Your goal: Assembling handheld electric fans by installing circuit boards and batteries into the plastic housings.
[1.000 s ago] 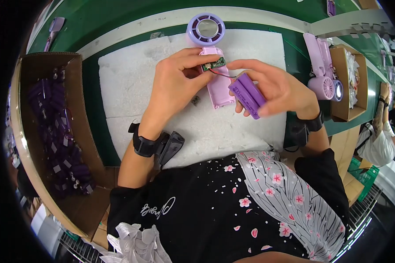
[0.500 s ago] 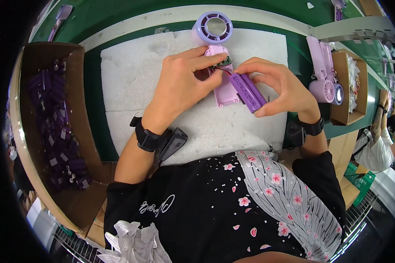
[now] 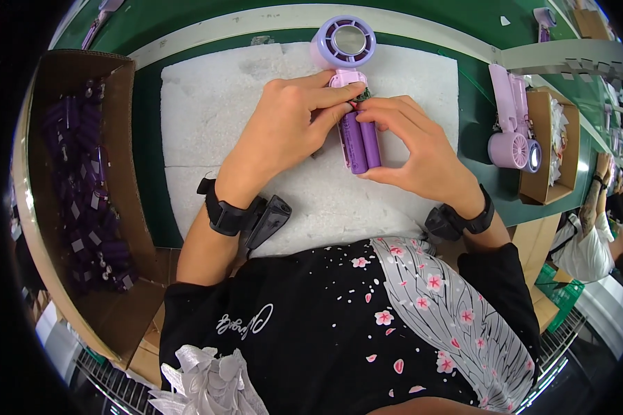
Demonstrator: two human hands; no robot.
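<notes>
A handheld fan lies on the white foam sheet, its round purple head (image 3: pixel 346 43) at the far end and its open pink handle shell (image 3: pixel 346 79) toward me. My left hand (image 3: pixel 284 128) grips the upper handle from the left, with fingertips over the small green circuit board (image 3: pixel 365 95), which is mostly covered. Two joined purple battery cells (image 3: pixel 360 144) lie lengthwise over the lower handle, hiding most of it. My right hand (image 3: pixel 422 142) pinches this battery pack from the right, fingers near its far end and thumb at its near end.
On the left stands a deep cardboard box (image 3: pixel 128 138) holding many purple battery packs. At right, pink fan parts (image 3: pixel 509 149) lean beside a smaller cardboard box (image 3: pixel 569 166) with white pieces. The foam sheet (image 3: pixel 214 117) covers the green bench (image 3: pixel 149 207). Another person (image 3: pixel 585 249) is at far right.
My right hand has brought the battery pack left and turned it from slanted to nearly in line with the handle, over the shell. My left hand stays at the upper handle.
</notes>
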